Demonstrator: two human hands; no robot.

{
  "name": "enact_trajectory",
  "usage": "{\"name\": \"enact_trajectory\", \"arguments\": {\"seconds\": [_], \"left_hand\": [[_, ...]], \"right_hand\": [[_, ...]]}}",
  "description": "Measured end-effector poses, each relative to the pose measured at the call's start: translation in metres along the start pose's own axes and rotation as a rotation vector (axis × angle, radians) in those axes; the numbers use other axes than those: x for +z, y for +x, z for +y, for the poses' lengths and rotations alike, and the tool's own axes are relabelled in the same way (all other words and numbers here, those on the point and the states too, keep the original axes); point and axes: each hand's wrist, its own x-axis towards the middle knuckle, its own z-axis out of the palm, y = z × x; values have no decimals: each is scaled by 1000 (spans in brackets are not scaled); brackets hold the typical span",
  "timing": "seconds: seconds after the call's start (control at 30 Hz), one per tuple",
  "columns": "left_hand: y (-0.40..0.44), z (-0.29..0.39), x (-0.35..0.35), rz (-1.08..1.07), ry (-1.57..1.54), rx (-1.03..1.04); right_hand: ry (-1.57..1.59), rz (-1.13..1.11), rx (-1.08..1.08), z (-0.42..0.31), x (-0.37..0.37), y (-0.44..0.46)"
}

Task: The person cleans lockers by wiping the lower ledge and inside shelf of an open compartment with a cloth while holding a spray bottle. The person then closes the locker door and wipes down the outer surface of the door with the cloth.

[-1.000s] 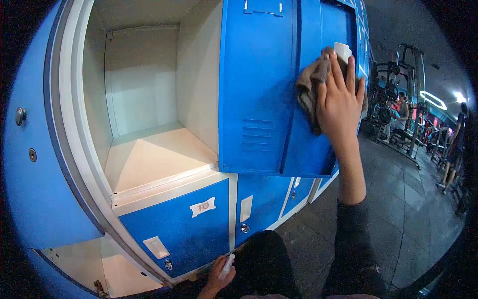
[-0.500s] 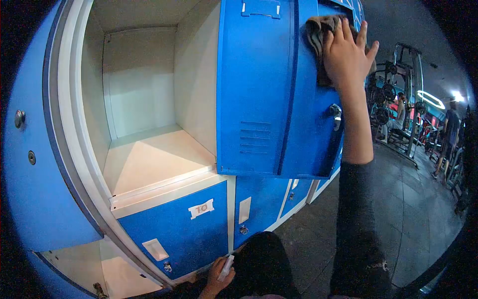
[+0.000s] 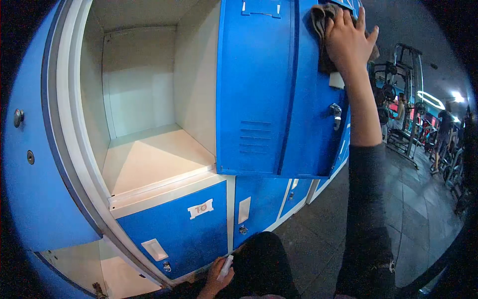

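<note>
High on the right, my right hand (image 3: pixel 350 42) presses a dark brown cloth (image 3: pixel 322 20) against a blue locker door (image 3: pixel 256 94) that stands swung out. Its fingers lie over the cloth, slightly spread. Some of the cloth bunches out past the fingers on the left. At the bottom, by my dark-clothed knee (image 3: pixel 266 254), my left hand (image 3: pixel 217 279) is closed around a small white object (image 3: pixel 227 265). Only the white upper part shows, so its kind is unclear.
The open locker compartment (image 3: pixel 144 104) has pale walls. Below it is a shut blue door (image 3: pixel 174 231) labelled 70, with another open blue door (image 3: pixel 30 149) at far left. Gym machines (image 3: pixel 408 99) and people stand in the background, right, beyond the dark tiled floor (image 3: pixel 403 209).
My right hand and the cloth have shifted slightly upward on the door, uncovering a pale handle recess below. My left hand and its white object stay almost in place.
</note>
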Motion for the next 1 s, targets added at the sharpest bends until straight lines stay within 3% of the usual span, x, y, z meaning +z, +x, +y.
{"name": "enact_trajectory", "arguments": {"seconds": [0.1,0.2,0.37,0.47,0.5,0.6,0.77,0.9,1.0], "left_hand": [[1,3,-2,-12,-42,-43],[3,5,-6,-9,-10,41],[1,3,-3,-53,18,-57],[1,8,-6,-44,-42,-112],[1,10,-7,-36,-69,-133],[1,1,-3,2,24,94],[-7,-12,6,-36,-65,-36],[3,6,-4,-53,-78,-109],[1,14,-5,-34,-218,-243]], "right_hand": [[-33,-24,-4,-1,-3,4],[-62,-14,14,-5,-11,-2],[-96,-165,66,-14,-38,-31],[-29,-38,40,-11,-39,-53],[-19,-133,43,-11,-40,-53],[107,-5,44,-10,-16,-47],[59,-36,-6,-2,17,-6],[394,-46,26,0,-19,-13],[308,-14,-139,11,-3,-28]]}}
